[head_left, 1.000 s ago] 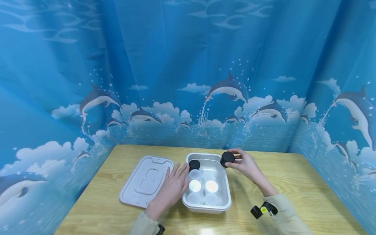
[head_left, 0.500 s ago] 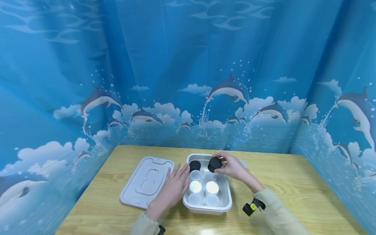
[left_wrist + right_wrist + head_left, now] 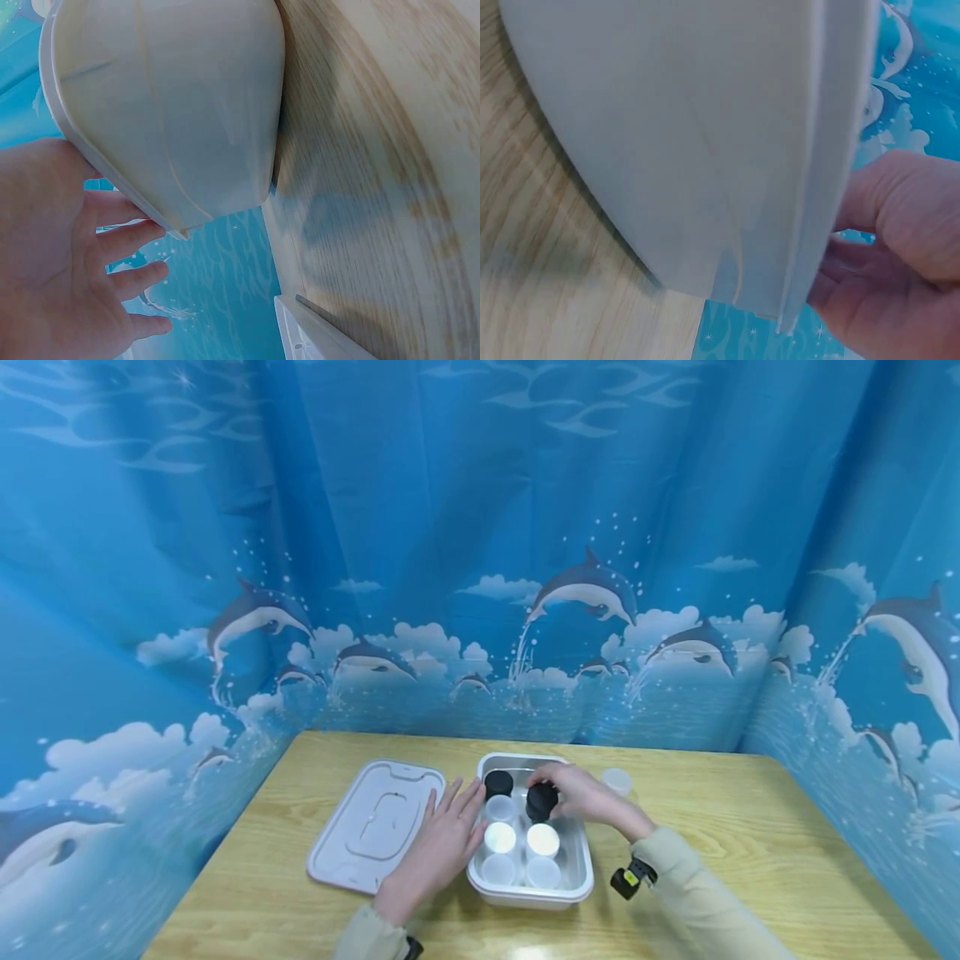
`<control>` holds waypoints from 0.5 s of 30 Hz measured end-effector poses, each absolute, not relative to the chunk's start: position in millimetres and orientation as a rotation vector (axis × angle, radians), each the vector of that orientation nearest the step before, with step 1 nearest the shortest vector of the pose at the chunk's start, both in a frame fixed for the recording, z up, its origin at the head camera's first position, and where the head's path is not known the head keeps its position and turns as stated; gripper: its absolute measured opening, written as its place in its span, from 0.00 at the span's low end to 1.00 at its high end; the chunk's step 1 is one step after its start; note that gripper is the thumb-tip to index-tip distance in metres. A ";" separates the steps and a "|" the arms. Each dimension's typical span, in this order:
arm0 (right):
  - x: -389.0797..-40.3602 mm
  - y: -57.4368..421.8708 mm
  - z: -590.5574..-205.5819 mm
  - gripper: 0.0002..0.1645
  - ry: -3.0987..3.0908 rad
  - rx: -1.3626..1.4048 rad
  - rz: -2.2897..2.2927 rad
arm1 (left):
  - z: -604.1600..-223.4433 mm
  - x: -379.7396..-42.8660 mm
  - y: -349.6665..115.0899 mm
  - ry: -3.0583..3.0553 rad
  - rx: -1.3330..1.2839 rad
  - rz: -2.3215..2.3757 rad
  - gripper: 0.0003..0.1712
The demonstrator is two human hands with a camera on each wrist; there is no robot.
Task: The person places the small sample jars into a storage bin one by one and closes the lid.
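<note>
A white rectangular tub (image 3: pixel 581 872) stands on the table. Inside it are several round white-topped containers (image 3: pixel 500 837) and a short black cylinder (image 3: pixel 498 783) in the far left corner. My right hand (image 3: pixel 576 792) reaches over the right rim and grips a second black cylinder (image 3: pixel 540 802), behind the right-hand white tops. In the right wrist view the tub wall (image 3: pixel 667 150) hides my fingertips. My left hand (image 3: pixel 442 835) touches the tub's left rim, fingers straight and spread; the left wrist view shows its palm (image 3: pixel 45 247) beside that rim.
To the left lies a flat white lid (image 3: pixel 375 827) with a moulded rim. A round translucent white piece (image 3: pixel 617 781) sits on the wooden table (image 3: pixel 720 810) behind my right wrist. A blue dolphin curtain (image 3: pixel 480 568) hangs along the table's back edge.
My right hand has carried the black cylinder leftward from the right rim into the tub and lower. The white piece on the table has come into view. My left hand stays put.
</note>
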State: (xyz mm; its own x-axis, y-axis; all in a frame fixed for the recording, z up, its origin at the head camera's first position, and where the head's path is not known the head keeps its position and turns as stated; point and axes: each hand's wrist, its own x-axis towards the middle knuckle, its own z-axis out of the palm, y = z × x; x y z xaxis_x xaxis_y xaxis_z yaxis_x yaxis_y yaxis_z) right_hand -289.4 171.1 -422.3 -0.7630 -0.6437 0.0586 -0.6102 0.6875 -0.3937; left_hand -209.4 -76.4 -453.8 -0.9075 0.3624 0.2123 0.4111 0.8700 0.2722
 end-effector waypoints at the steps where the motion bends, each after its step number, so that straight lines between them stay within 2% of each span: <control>1: -289.0 169.7 -423.0 0.30 2.811 -1.040 -0.589 | -453.8 -209.4 -76.3 -2.888 -0.601 -0.471 0.32; 15: -288.6 160.7 -425.5 0.30 2.810 -1.073 -0.365 | -454.3 -209.2 -76.8 -2.889 -0.600 -0.477 0.32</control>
State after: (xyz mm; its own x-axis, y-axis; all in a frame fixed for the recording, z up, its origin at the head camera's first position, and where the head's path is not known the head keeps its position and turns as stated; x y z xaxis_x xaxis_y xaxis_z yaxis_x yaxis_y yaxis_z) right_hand -288.6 160.7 -425.5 -0.7438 -0.6682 -0.0180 -0.6415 0.7211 -0.2619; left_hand -209.2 -76.8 -454.3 -0.9082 0.3617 0.2104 0.4101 0.8693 0.2760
